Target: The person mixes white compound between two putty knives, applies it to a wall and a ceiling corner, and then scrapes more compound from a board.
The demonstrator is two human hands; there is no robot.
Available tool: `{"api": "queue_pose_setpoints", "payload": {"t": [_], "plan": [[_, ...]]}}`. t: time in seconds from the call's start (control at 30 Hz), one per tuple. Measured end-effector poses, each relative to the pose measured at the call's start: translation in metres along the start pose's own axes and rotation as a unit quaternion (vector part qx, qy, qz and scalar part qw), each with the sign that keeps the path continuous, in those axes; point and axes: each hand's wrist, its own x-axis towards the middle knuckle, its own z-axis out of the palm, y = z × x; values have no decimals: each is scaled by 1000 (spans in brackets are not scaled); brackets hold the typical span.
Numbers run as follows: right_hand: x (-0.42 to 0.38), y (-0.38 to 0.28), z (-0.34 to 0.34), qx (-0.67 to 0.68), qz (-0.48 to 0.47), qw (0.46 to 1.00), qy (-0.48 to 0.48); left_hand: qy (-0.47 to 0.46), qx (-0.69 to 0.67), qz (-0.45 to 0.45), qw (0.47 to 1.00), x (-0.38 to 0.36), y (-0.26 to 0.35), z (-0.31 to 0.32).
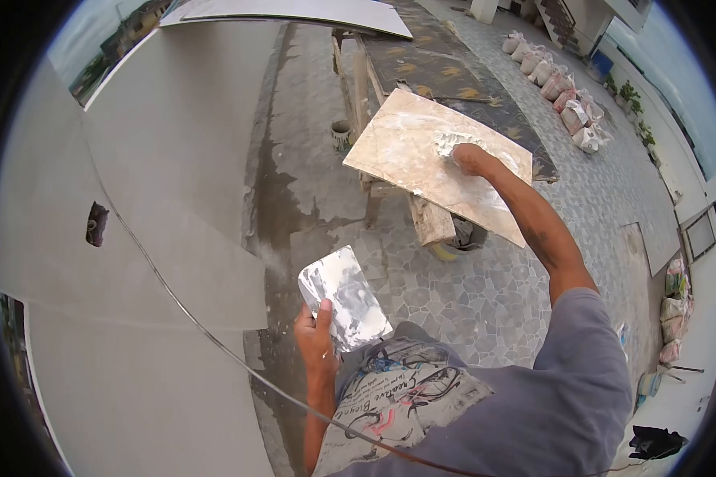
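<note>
My left hand grips a flat rectangular metal plastering trowel by its near left edge, thumb on top. White paste is smeared over its shiny face; any handle is hidden beneath. Farther out, my right hand is closed and reaches down to a mound of white paste on a beige marbled board. Its fingertips are hidden, so I cannot make out what they hold. The board rests at an angle on the near end of a wooden workbench, its near corner sticking out past the bench.
A smooth grey wall with a thin cable across it rises on the left. A bucket sits under the board, a smaller pot beside the bench. White sacks line the right of the stone-patterned floor.
</note>
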Motion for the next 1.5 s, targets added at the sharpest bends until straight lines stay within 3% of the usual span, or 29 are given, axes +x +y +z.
{"api": "queue_pose_setpoints", "payload": {"t": [0.1,0.13,0.23,0.27,0.37,0.4,0.5,0.63,0.77,0.83,0.9,0.97,1.0,1.1,1.23,1.3,1.37,1.5], "plan": [[-8,3,-46,9,53,998,-20,7,-3,-24,1000,-2,-1,-2],[-3,7,-30,10,56,997,51,5,-4,-21,1000,-2,0,-3],[-1,-7,10,37,-10,996,81,5,-7,-14,1000,-2,-2,-4],[-4,-16,3,40,36,997,55,9,-7,-13,1000,-3,-1,-4],[-3,2,-47,41,32,998,-35,12,-4,-12,1000,-3,-2,-3],[1,6,-52,35,74,996,-43,11,-2,-11,1000,-2,-1,-3],[20,20,-37,30,94,992,76,7,-11,-15,1000,-3,4,1],[39,6,-27,53,111,991,43,13,-5,-16,1000,-5,7,2],[53,21,-33,-19,-21,998,-47,28,-5,-14,1000,-6,3,-2],[60,35,-47,-17,20,997,-74,34,-7,-14,999,-7,-2,-6],[55,33,-42,22,70,997,17,36,-4,-9,999,-6,-4,-6],[46,14,-23,0,16,1000,19,40,4,0,999,-7,0,-4],[45,5,-18,-36,4,997,-65,43,8,6,999,-7,-1,-3],[26,10,-46,-22,1,999,-43,54,4,-11,998,-8,-3,-7],[-1,-13,-56,-48,25,996,67,48,13,-11,999,-7,1,-4],[-2,-10,-13,-7,-38,998,45,46,11,-6,999,-7,4,-3],[-11,-6,-33,-21,-40,999,-6,42,4,-2,999,-4,3,-4],[-6,0,-46,-1,-16,999,51,32,-6,-10,999,-4,7,0]]}}
